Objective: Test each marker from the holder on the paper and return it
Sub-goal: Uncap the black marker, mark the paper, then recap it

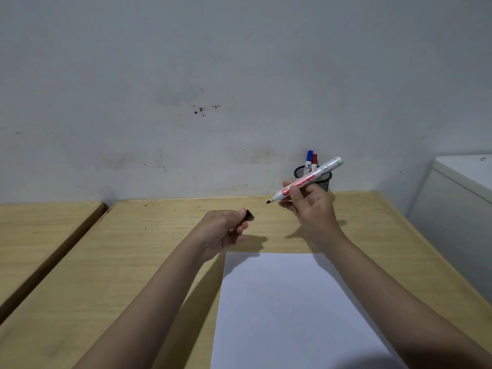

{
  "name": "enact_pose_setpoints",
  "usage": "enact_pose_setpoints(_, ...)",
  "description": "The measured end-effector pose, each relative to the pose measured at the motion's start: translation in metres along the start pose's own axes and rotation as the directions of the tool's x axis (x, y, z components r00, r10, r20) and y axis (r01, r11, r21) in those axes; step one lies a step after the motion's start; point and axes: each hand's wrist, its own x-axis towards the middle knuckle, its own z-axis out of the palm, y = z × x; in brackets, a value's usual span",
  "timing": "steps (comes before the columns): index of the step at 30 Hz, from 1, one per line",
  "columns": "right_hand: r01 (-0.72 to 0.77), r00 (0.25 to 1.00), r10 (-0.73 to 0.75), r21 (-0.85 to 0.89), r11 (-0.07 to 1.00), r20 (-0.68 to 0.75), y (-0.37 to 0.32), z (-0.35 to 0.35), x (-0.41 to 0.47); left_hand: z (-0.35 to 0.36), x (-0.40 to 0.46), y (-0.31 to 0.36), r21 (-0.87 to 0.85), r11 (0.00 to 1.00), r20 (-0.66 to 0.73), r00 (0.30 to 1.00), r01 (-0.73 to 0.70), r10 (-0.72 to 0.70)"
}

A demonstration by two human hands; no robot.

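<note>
Paper (pixel 287 310) lies blank on the wooden surface (pixel 149 262) at six o'clock, with no mark visible on it, so the test stroke appears not yet made. Risk sits with the bare tip: the uncapped marker (pixel 308 180) is held up off the sheet at about two o'clock of it, tip pointing toward nine o'clock, and a careless swing could ink the wood or the other hand instead of the sheet. The right hand (pixel 312 206) has its fingers (pixel 294 194) curled narrow around the barrel. The left hand (pixel 222 230), near ten o'clock of the sheet, pinches the black cap (pixel 249 216) at its fingertips; loosely held, it could drop and roll. The mesh holder (pixel 320 179) stands at twelve o'clock against the wall, a blue marker (pixel 308 161) and a red marker (pixel 314 161) upright inside.
</note>
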Motion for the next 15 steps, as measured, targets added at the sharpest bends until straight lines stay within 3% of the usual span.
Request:
enact_pose_setpoints(4, -0.037, 0.999, 0.038, -0.063, 0.997, 0.013, 0.007, -0.005, 0.001, -0.018, 0.008, -0.013, 0.397, 0.914, -0.199, 0.964, -0.083, 0.174)
enact_pose_setpoints(7, -0.058, 0.998, 0.059, -0.094, 0.994, 0.013, 0.018, -0.004, -0.003, -0.022, 0.015, -0.019, 0.624, 0.78, -0.242, 0.938, -0.048, 0.25)
enact_pose_setpoints(11, -0.083, 0.996, 0.087, -0.134, 0.987, 0.023, 0.029, -0.001, -0.008, -0.025, 0.029, -0.024, 0.735, 0.677, -0.182, 0.947, -0.049, 0.266)
enact_pose_setpoints(15, -0.11, 0.993, 0.115, -0.166, 0.98, 0.02, 0.035, 0.0, -0.01, -0.029, 0.041, -0.026, 0.763, 0.647, -0.171, 0.96, -0.013, 0.221)
